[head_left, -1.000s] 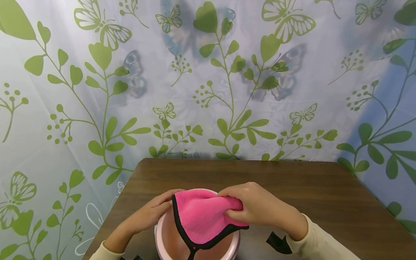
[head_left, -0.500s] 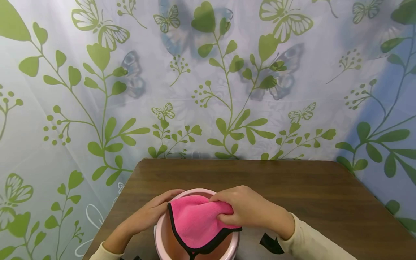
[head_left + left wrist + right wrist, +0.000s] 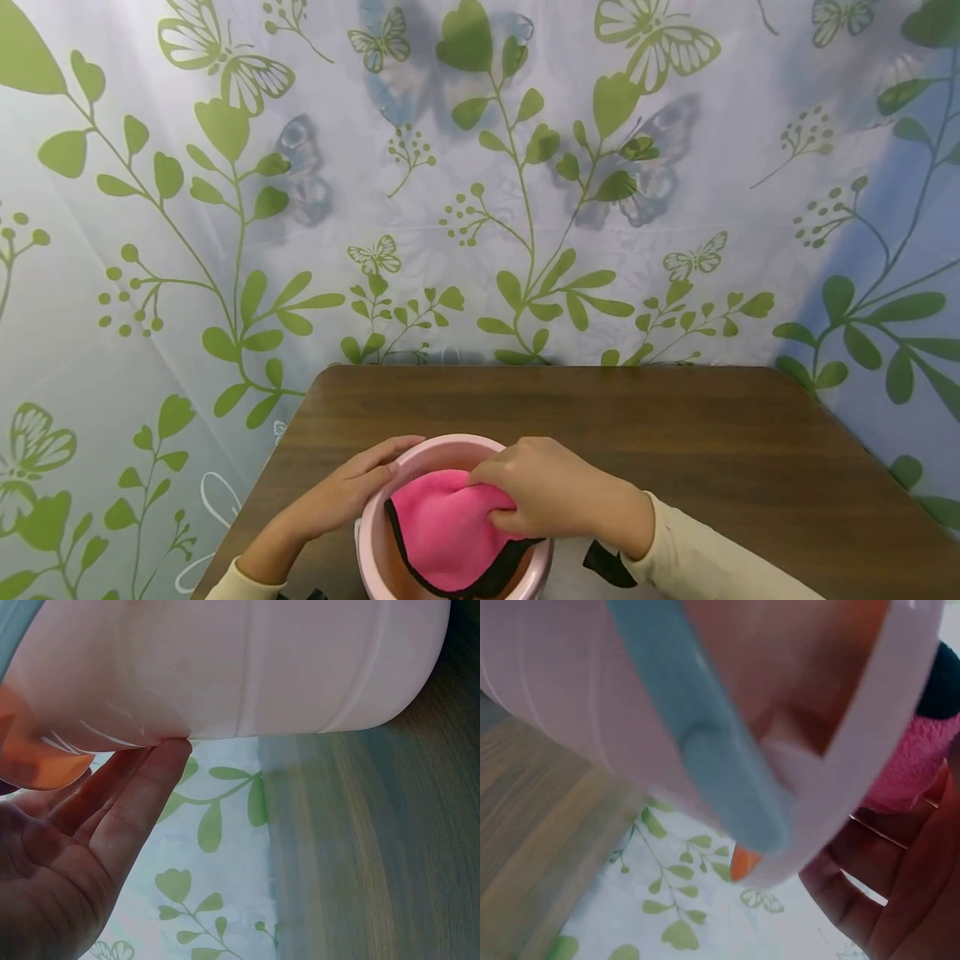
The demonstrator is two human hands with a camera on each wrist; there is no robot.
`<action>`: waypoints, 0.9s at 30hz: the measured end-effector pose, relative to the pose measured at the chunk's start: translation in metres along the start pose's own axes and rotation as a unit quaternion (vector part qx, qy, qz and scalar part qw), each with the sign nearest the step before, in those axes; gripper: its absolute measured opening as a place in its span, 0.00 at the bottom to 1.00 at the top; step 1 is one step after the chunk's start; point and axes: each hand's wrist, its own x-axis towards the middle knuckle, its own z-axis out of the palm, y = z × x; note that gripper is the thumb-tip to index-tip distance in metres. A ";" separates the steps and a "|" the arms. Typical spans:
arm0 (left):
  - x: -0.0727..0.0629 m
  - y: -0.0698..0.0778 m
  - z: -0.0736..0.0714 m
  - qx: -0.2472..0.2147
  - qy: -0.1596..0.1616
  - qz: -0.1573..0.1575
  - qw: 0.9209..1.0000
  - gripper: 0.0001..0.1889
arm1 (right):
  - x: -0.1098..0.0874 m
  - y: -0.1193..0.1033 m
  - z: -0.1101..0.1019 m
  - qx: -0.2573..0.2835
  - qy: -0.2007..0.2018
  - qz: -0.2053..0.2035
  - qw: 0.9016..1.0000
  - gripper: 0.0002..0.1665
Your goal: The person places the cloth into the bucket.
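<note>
A pink bucket (image 3: 372,575) stands at the front of the table in the head view. My left hand (image 3: 348,487) rests against its left side. In the left wrist view, the left hand's straight fingers (image 3: 142,802) touch the outer wall. With thumb and fingers, my right hand (image 3: 558,492) pinches a pink cleaning cloth (image 3: 442,525) with black edging. Most of the cloth hangs within the bucket's mouth, and its lower end is hidden. From the right wrist, the cloth (image 3: 907,769) shows beyond the rim, partly hidden by the bucket.
The brown wooden table (image 3: 675,433) reaches back to a leaf-and-butterfly patterned curtain (image 3: 480,208). A grey-blue bail handle (image 3: 697,727) lies along the bucket's side. Black straps (image 3: 609,564) sit by the wrists.
My right hand has moved left and down, lowering the cloth from above the rim into the bucket's mouth. The left hand and the bucket have stayed in place.
</note>
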 end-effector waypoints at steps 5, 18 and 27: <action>0.000 -0.001 0.000 -0.006 -0.004 0.009 1.000 0.21 | 0.005 -0.005 0.002 -0.032 -0.030 0.008 0.999 0.13; -0.001 -0.001 -0.002 -0.018 -0.004 0.004 1.000 0.21 | -0.001 -0.002 0.004 -0.008 -0.075 0.043 0.996 0.19; 0.001 -0.004 -0.003 -0.012 0.002 0.009 1.000 0.21 | -0.003 0.003 0.008 0.012 -0.046 0.009 0.999 0.14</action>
